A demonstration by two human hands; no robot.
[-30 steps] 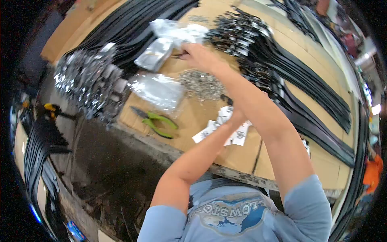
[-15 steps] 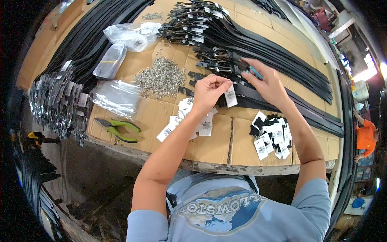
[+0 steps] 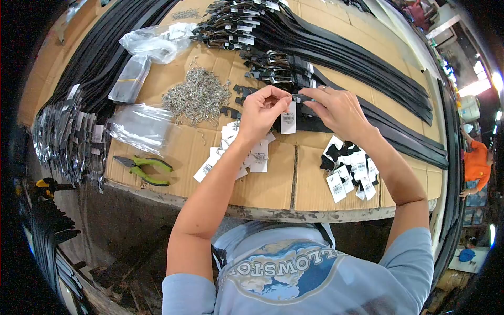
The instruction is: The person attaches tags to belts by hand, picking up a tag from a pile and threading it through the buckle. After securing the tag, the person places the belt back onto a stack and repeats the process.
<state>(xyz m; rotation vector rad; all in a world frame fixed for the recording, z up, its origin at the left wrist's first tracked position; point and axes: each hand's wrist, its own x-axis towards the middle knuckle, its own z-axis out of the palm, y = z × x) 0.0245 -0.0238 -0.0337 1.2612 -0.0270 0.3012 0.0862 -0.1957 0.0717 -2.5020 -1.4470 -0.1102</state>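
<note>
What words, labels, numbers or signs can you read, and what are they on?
"LLOWSTO" on the light blue shirt; the rest is unclear.
Hanging tag by the left hand: barcode shows, print too small to read.
Piled white tags on the cardboard: too small to read.
Small labels among the black straps: too small to read.

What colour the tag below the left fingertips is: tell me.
The tag is white with dark print, including a barcode; the head view shows it best.
</note>
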